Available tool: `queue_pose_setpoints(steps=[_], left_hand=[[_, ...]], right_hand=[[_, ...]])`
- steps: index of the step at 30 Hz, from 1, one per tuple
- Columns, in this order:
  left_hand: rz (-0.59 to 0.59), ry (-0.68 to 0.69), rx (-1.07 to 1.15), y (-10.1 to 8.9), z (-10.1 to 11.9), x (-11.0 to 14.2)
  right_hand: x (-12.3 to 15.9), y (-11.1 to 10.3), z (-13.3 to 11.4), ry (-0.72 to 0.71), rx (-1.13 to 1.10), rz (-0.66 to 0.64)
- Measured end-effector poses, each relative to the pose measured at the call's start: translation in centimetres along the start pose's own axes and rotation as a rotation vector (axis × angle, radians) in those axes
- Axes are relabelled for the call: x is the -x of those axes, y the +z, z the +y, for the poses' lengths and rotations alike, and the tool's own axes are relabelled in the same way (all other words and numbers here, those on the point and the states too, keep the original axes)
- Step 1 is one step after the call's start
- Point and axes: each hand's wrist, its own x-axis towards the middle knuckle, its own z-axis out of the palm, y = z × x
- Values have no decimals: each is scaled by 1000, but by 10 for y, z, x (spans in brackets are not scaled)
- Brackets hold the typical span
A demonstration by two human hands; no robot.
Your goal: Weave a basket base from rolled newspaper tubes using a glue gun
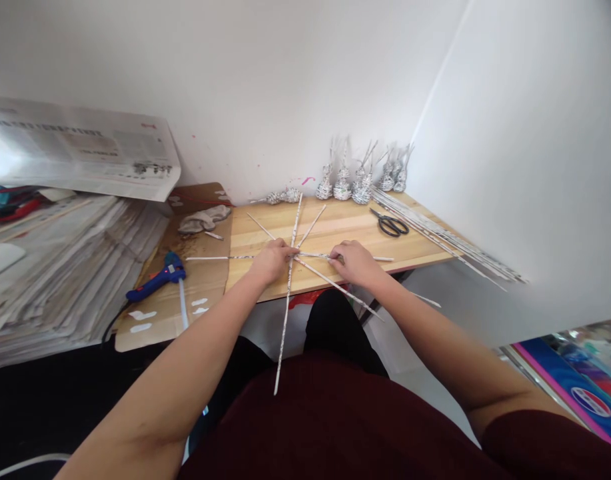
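Several rolled newspaper sticks [286, 313] cross like the spokes of a wheel above the wooden table [265, 223]. At their crossing point, my left hand [274, 259] is closed, thumb and fingers pinching the sticks together. To the right, my right hand [354, 261] pinches a paper stick [312, 254] that runs sideways from the centre. One spoke reaches down past the table's front edge toward my lap. Another slants to the lower right, passing below my right hand. My palms hide part of the left and right spokes.
Black-handled scissors [392, 225] and a bundle of paper sticks [445, 233] lie on the right. Woven paper figures [342, 183] stand along the wall. At left are a blue glue gun [160, 277] on cardboard, a glove [205, 219] and stacked newspapers [80, 267].
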Motion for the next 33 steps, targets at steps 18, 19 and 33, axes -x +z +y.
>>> queue_pose_setpoints(steps=[18, 19, 33], left_hand=[[-20, -11, -48, -5, 7, 4], [-22, -8, -45, -6, 7, 4], [-11, 75, -197, -9, 21, 14]], right_hand=[[0, 1, 3, 65, 38, -7], [0, 0, 2, 73, 32, -10], [2, -8, -14, 35, 60, -97]])
